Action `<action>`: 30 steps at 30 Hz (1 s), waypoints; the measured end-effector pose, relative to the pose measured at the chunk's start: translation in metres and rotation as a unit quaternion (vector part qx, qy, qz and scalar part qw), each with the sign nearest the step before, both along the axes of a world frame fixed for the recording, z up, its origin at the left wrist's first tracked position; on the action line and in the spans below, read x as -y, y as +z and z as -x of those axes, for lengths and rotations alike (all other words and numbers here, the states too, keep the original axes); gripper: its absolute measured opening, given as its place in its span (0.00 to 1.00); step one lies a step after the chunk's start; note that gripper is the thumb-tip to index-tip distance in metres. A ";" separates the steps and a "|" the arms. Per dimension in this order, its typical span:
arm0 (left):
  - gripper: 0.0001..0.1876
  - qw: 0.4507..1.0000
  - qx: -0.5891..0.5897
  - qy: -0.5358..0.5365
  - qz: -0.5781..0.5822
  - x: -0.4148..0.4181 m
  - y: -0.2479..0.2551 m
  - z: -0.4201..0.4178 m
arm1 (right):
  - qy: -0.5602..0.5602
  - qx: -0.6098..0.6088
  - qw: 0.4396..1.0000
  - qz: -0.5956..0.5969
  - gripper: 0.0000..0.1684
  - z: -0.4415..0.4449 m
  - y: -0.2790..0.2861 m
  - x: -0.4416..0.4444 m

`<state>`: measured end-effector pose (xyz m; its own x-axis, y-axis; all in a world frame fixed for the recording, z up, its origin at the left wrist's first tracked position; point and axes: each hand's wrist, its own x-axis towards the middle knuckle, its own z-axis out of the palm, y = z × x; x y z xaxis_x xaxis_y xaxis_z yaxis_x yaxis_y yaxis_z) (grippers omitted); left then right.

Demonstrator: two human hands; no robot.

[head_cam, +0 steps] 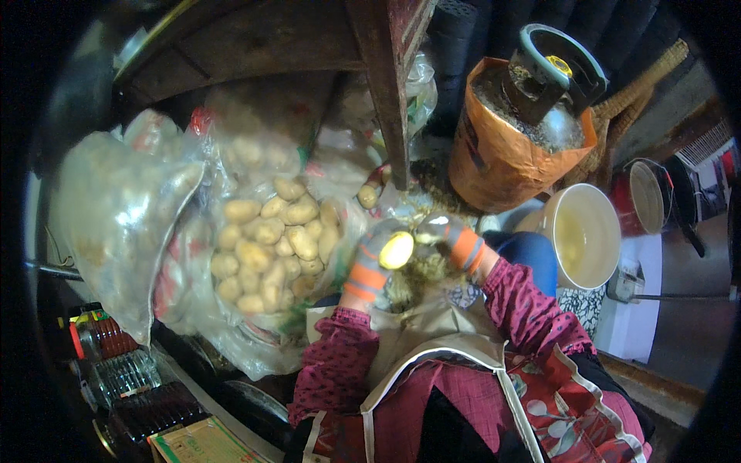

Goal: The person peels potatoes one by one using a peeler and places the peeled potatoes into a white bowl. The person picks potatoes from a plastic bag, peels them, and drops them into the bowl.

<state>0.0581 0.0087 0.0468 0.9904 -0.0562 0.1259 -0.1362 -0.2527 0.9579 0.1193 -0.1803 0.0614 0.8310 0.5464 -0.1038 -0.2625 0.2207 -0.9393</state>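
My left hand (367,260), in a grey and orange work glove, grips a potato (396,250) whose bright yellow flesh shows. Just to the right is my right hand (457,234), gloved alike, with its fingers curled. A bright glint shows at those fingers, but whether they hold a tool cannot be made out. A heap of potato peelings (425,269) lies below and between both hands, over my lap. To the left, an open plastic bag (341,278) is full of unpeeled potatoes (269,231).
A cream bucket (587,199) at right holds yellowish contents. Behind it stands a gas cylinder (556,124) in an orange sack (492,156). A wooden post (391,98) comes down ahead of my hands. At left are a bulging plastic bag (121,214), plastic bottles (124,370) and a cardboard box (202,443).
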 end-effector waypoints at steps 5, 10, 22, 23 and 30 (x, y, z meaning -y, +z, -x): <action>0.14 0.993 -0.084 0.032 0.081 0.008 0.013 0.004 | -0.057 -0.250 0.962 -0.096 0.10 0.002 -0.001 0.000; 0.19 0.964 0.010 0.106 -0.243 0.009 -0.029 -0.003 | 0.022 0.130 0.945 0.298 0.18 0.012 0.009 -0.010; 0.29 0.999 -0.020 -0.042 0.026 0.035 0.009 -0.007 | -0.033 -0.179 0.979 -0.095 0.06 0.010 -0.010 0.033; 0.28 0.994 -0.074 -0.060 0.053 0.038 0.016 -0.008 | -0.017 -0.179 0.979 -0.096 0.06 0.009 -0.011 0.037; 0.33 0.987 -0.141 -0.062 0.043 0.050 0.016 0.000 | -0.033 -0.181 0.968 -0.169 0.09 0.014 0.000 0.057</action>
<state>0.0577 -0.0409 0.0625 0.9732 -0.1799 -0.1433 0.1134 -0.1668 0.9794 0.1057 -0.2377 0.0616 0.8077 0.5473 -0.2194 -0.5362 0.5271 -0.6593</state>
